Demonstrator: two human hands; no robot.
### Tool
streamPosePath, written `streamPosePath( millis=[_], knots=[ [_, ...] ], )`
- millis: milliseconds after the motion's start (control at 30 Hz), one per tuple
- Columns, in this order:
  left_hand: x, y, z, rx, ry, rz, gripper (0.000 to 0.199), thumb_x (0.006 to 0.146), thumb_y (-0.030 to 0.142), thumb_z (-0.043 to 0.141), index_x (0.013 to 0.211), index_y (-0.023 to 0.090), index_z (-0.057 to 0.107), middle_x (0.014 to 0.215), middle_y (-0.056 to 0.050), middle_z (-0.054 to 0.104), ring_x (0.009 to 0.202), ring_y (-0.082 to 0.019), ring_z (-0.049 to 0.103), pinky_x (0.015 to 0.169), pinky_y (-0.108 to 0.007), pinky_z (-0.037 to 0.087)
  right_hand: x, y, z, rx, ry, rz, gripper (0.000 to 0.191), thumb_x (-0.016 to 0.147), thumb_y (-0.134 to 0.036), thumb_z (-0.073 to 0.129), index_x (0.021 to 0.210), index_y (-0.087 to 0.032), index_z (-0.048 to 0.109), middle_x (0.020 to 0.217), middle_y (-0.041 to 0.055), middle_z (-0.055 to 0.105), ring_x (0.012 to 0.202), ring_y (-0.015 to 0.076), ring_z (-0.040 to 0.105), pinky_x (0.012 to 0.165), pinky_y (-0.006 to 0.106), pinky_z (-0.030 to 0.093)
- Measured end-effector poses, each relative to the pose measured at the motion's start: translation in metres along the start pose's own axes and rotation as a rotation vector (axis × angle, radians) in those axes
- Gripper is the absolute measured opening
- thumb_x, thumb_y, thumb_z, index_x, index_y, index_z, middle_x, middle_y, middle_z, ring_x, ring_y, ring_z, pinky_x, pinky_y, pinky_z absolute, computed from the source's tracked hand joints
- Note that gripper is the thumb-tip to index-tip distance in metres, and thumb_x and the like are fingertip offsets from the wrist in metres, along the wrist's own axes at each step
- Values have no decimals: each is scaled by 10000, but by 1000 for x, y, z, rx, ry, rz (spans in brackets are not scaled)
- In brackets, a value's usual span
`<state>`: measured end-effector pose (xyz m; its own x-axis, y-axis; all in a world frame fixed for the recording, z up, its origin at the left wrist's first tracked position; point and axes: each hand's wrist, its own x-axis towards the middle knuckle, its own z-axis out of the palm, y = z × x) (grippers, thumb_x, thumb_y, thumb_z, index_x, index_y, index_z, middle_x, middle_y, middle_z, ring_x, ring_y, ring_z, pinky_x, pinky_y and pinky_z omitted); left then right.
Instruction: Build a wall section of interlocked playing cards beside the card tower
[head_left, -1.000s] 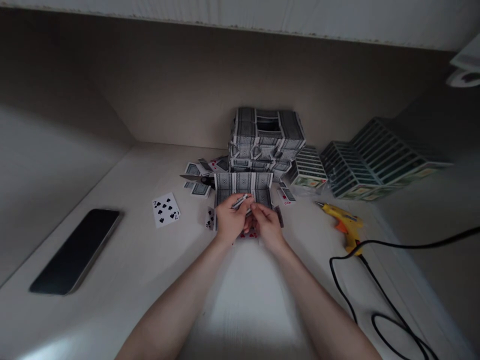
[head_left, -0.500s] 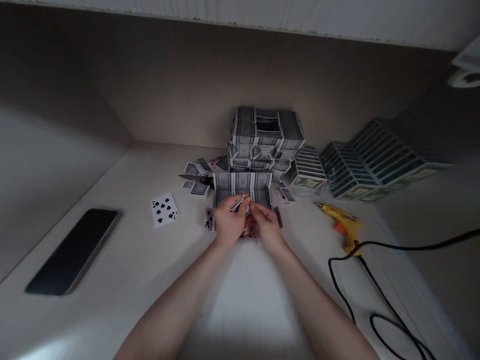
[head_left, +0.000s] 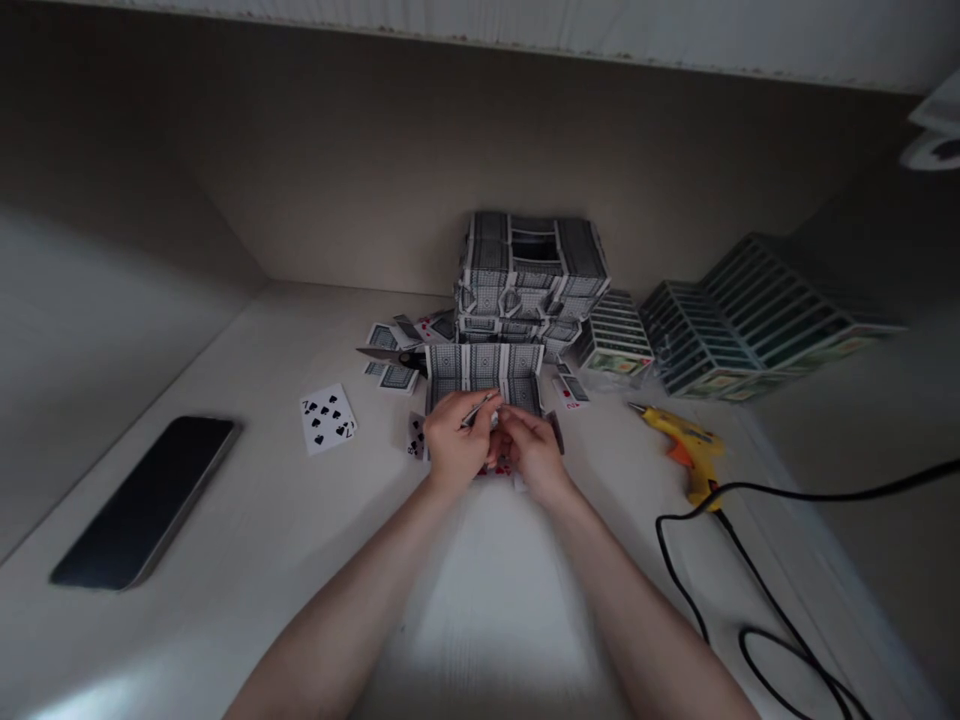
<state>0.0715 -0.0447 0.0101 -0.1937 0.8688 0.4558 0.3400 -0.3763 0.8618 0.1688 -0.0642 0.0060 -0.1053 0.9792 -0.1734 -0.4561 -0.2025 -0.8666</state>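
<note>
Both bare hands meet over the middle of a pale, smooth-looking work surface (head_left: 465,600). The left hand (head_left: 456,440) is curled around a small card-like piece (head_left: 477,408), thin and pale-edged, with its fingers folded about it. The right hand (head_left: 537,448) has its fingers drawn together at the near end of this piece; whether it grips or merely touches cannot be told, as the fingers hide the contact. Directly beneath and behind the hands stands an open card structure (head_left: 484,357), its upright back panel straight-topped and printed in grey-blue pattern. Behind that rises a boxy card stack (head_left: 491,260) with pale seams and a rectangular opening in its top, near the back wall (head_left: 360,200). To the left, a dark knife (head_left: 382,354) lies over loose cards (head_left: 397,378), its pointed blade facing outward. A flat, round-cornered phone (head_left: 146,500) lies well apart from the left forearm, with open surface between, interrupted by a seven of spades (head_left: 328,418). On the right, open surface separates the right hand from a yellow plastic glue gun (head_left: 694,450), whose black cable (head_left: 667,560) loops nearer the forearm.
</note>
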Motion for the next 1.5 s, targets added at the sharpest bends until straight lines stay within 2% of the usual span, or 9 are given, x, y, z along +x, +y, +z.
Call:
streamPosePath(
  millis=[100, 200, 300, 433, 500, 767, 1000, 1233, 1500],
  knots=[
    [1, 5, 3, -122, 50, -265, 176, 722, 312, 641, 809, 166, 690, 701, -18, 688, 574, -108, 605, 532, -214, 469, 0, 0, 1, 29, -26, -1, 242, 721, -413, 605, 704, -179, 544, 429, -36, 553, 405, 113, 548, 401, 208, 432],
    [2, 7, 5, -203, 57, -373, 195, 713, 324, 646, 785, 147, 682, 643, -8, 667, 508, -92, 567, 468, -196, 436, 1, 1, 1, 30, -22, 8, 230, 721, -402, 594, 713, -177, 547, 427, -32, 554, 400, 115, 547, 388, 205, 423],
    [1, 4, 4, -158, 42, -292, 186, 726, 320, 636, 804, 157, 684, 659, -14, 672, 513, -99, 572, 472, -206, 441, 3, 3, 0, 21, 11, 0, 200, 708, -372, 588, 701, -176, 551, 402, -38, 537, 382, 118, 536, 370, 205, 413],
    [0, -1, -1, 7, -8, 88, 100, 746, 262, 623, 777, 200, 695, 751, -27, 700, 710, -140, 637, 687, -271, 496, 4, 4, -3, -1, 16, -19, 184, 715, -350, 567, 654, -178, 545, 398, -36, 527, 400, 125, 548, 381, 215, 427],
    [0, -2, -2, 39, -28, 196, 89, 755, 247, 616, 779, 208, 693, 757, -24, 702, 744, -144, 640, 738, -287, 493, 3, 4, -3, -3, 8, -25, 187, 726, -354, 561, 658, -181, 546, 406, -38, 529, 409, 127, 552, 387, 218, 432],
    [-2, -3, 0, -26, -58, -60, 227, 845, 325, 501, 921, 186, 663, 854, -49, 700, 797, -142, 646, 733, -259, 502, 1, 4, 5, -145, 109, -79, 259, 684, -372, 650, 840, -181, 570, 473, -74, 560, 351, 85, 492, 372, 201, 428],
    [0, 1, 0, -77, -79, -41, 317, 833, 282, 524, 1142, 226, 564, 998, -51, 656, 894, -140, 615, 810, -270, 482, 3, 9, 3, -198, 189, -96, 270, 696, -387, 642, 845, -172, 576, 458, -75, 535, 338, 83, 456, 341, 202, 406],
    [4, -2, 1, -16, -120, 78, 212, 854, 220, 473, 984, 223, 640, 966, -47, 629, 928, -142, 577, 839, -284, 457, 1, 4, 6, -211, 198, -131, 205, 715, -370, 625, 779, -187, 558, 467, -76, 514, 367, 81, 470, 372, 202, 416],
    [2, -7, 3, -27, -132, -104, 313, 891, 285, 409, 1166, 210, 538, 1016, -59, 663, 912, -144, 604, 814, -276, 460, -1, 0, 1, -161, 134, -96, 208, 727, -338, 602, 629, -189, 494, 423, -62, 528, 367, 81, 473, 395, 202, 407]
  ],
)
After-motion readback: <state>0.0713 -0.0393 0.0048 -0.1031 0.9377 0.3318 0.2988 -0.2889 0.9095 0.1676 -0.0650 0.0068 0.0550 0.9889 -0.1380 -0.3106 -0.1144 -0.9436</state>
